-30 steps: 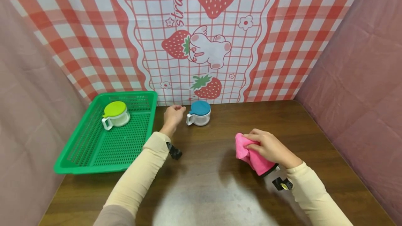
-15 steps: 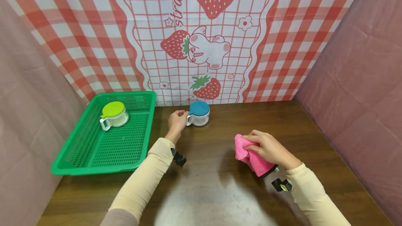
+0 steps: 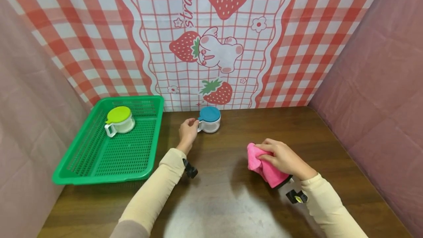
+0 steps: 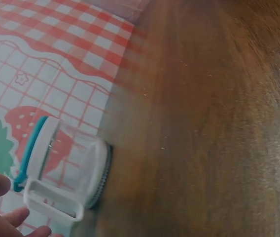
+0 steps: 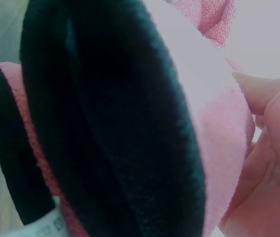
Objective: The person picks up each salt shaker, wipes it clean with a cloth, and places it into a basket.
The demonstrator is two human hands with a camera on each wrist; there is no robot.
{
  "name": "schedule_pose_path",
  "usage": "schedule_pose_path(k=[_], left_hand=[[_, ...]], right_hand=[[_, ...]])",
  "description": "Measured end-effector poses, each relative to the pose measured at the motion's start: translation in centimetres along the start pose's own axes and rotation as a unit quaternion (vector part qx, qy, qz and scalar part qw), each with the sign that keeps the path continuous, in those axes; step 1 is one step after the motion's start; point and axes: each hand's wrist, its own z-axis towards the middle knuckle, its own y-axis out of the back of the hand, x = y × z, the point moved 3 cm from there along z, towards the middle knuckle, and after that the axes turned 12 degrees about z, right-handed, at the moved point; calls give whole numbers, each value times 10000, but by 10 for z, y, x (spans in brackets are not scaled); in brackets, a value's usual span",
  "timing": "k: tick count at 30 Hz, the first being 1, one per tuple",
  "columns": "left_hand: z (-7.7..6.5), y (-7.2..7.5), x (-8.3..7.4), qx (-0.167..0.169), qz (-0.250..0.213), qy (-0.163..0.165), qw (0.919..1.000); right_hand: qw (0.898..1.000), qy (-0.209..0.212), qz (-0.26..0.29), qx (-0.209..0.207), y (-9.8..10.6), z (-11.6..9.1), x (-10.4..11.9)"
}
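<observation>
At the back of the table stands a clear seasoning jar [image 3: 210, 126] with a blue lid and a white handle [image 4: 53, 203]. My left hand [image 3: 188, 130] is at the handle side of this jar. In the left wrist view its thumb and fingers [image 4: 17, 216] are parted close to the handle, not closed round it; whether a fingertip touches is unclear. On the right, my right hand [image 3: 281, 156] grips a bunched pink cloth [image 3: 269, 170] above the table. The cloth's black edging [image 5: 130, 123] fills much of the right wrist view.
A green plastic basket [image 3: 155, 142] stands at the left of the table. Inside it sits another jar with a lime-green lid [image 3: 119, 114]. A checked strawberry-print cloth [image 3: 214, 25] hangs behind the table, with pink curtains [image 3: 370, 83] at both sides.
My left hand has moved rightward and slightly down to the handle of the blue-lidded jar. My right hand still holds the pink cloth in nearly the same place.
</observation>
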Motion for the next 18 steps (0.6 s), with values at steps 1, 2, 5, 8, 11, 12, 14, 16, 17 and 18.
schedule_pose_path(k=[1,2,5,8,11,12,14,16,17,18], left_hand=[[1,-1,1,-26,-28,-26,10000],[1,-2,2,-50,-54,-52,10000],[2,-5,5,-82,-68,-118,9999],[2,-8,6,-67,-79,-143,9998],[2,-10,7,-2,-65,-103,9999],[2,-11,8,21,-70,-79,9999],[2,-13,9,58,-61,-57,9999],[2,-14,10,70,-68,-70,9999],[2,-14,10,74,-91,-70,9999],[3,-15,11,79,-100,-75,9999]], right_hand=[[10000,0,11,9,-1,0,0],[10000,-1,23,20,-1,0,0],[10000,-11,49,37,-3,0,-1],[10000,-16,43,29,-4,0,-1],[10000,-11,33,24,-4,0,-2],[10000,-7,27,29,-4,0,-2],[10000,-11,14,41,-5,0,-2],[10000,-24,-4,51,-5,-1,-2],[10000,-37,-15,55,-5,-1,-3],[10000,-50,-19,59,-5,-1,-3]])
